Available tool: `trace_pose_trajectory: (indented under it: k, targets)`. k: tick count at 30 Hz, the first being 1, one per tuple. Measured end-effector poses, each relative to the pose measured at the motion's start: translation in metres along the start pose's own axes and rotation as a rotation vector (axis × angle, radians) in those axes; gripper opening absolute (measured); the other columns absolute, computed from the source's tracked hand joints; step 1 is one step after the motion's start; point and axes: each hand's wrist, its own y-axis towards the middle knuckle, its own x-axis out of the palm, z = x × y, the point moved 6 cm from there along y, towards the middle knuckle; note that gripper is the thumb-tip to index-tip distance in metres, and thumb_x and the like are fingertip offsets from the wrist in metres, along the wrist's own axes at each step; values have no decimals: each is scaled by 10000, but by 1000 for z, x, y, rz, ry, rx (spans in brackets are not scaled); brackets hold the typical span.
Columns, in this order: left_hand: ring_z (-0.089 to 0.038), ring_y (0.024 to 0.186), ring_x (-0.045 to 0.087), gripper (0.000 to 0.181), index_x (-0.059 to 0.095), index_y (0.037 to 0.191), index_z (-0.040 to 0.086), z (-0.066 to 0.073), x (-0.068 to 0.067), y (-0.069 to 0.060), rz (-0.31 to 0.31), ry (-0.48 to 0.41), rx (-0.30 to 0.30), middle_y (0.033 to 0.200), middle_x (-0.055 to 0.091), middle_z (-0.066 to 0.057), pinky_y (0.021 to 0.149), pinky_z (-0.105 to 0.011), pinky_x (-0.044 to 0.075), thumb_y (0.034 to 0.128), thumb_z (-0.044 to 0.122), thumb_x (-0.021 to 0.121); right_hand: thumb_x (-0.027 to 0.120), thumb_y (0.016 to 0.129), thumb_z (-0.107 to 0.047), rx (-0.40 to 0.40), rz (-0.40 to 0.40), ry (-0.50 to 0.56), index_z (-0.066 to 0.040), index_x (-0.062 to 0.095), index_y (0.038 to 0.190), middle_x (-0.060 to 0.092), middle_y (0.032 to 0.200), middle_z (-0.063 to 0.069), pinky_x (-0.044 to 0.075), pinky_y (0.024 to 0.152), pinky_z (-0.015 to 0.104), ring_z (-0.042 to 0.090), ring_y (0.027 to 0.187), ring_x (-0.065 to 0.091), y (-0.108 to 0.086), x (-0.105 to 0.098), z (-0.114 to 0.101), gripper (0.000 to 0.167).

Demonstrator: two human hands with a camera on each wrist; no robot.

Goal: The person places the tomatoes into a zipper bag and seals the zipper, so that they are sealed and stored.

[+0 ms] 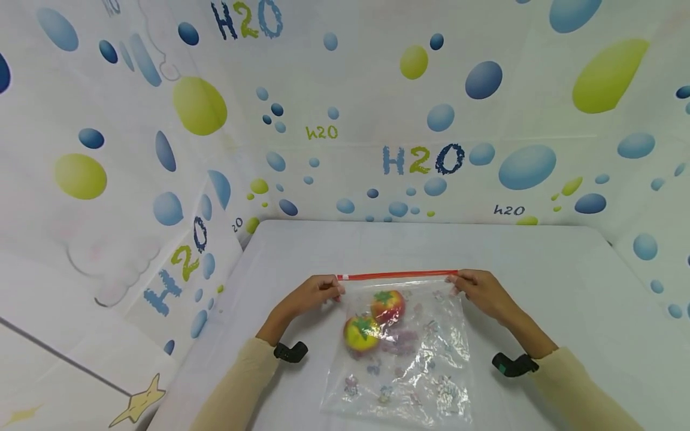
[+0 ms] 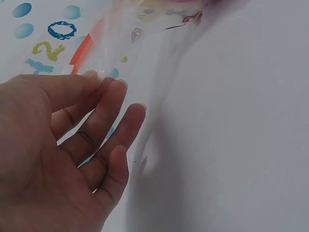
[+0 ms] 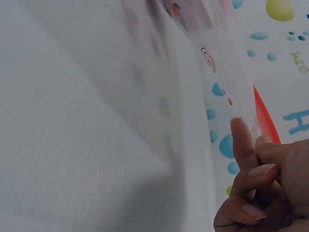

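A clear plastic zip bag (image 1: pixel 431 371) with small printed figures and a red slider strip (image 1: pixel 399 275) along its top is held up over the white table. Inside it show a red toy fruit (image 1: pixel 389 306) with a green leafy top, a yellow-and-red one (image 1: pixel 361 334), and a blurred purple thing (image 1: pixel 399 341). My left hand (image 1: pixel 318 292) pinches the bag's top left corner, beside the white end piece of the strip. At the top right corner, my right hand (image 1: pixel 482 293) pinches the bag between thumb and forefinger, its other fingers curled in the right wrist view.
The white table (image 1: pixel 291 251) runs back to a wall cloth (image 1: pixel 356 72) printed with blue and green dots and H2O lettering. A similar cloth hangs at the left. Black wrist cameras (image 1: pixel 291 352) sit on both forearms.
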Motion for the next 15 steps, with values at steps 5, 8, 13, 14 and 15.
trace_pose_trajectory:
  k: [5, 8, 13, 14, 15]
  targets:
    - [-168, 909, 602, 184, 680, 973, 116, 5, -1, 2, 11, 77, -2, 978, 700, -7, 780, -317, 490, 1069, 265, 628, 602, 1091, -278, -44, 2, -30, -54, 736, 1070, 672, 886, 35, 448, 666, 277, 151, 779, 540, 3, -1, -4, 261]
    - [-173, 900, 601, 168, 685, 1008, 136, 11, -4, 5, 22, 133, -7, 987, 696, -4, 753, -317, 497, 1058, 290, 640, 602, 1091, -273, -71, -1, -62, -61, 727, 1056, 669, 892, 31, 455, 676, 281, 158, 795, 540, 4, -3, -6, 249]
    - [-163, 912, 615, 193, 688, 1143, 136, 20, -8, 11, 54, 190, -16, 1017, 715, -10, 786, -326, 513, 1050, 298, 644, 607, 1088, -289, -84, -11, -96, -65, 714, 1062, 644, 890, 28, 470, 674, 280, 177, 821, 550, 5, -6, -4, 249]
    - [-161, 921, 617, 195, 686, 1166, 133, 22, -8, 12, 62, 197, -17, 1022, 717, -9, 811, -332, 522, 1051, 283, 637, 607, 1088, -290, -84, -13, -101, -63, 712, 1065, 635, 874, 28, 470, 662, 276, 176, 807, 552, 5, -7, -3, 251]
    - [-162, 934, 620, 192, 685, 1181, 130, 24, -9, 14, 69, 204, -18, 1029, 719, -10, 840, -341, 527, 1055, 264, 631, 607, 1088, -289, -83, -16, -105, -58, 711, 1074, 627, 860, 28, 466, 649, 275, 176, 790, 552, 6, -7, -2, 254]
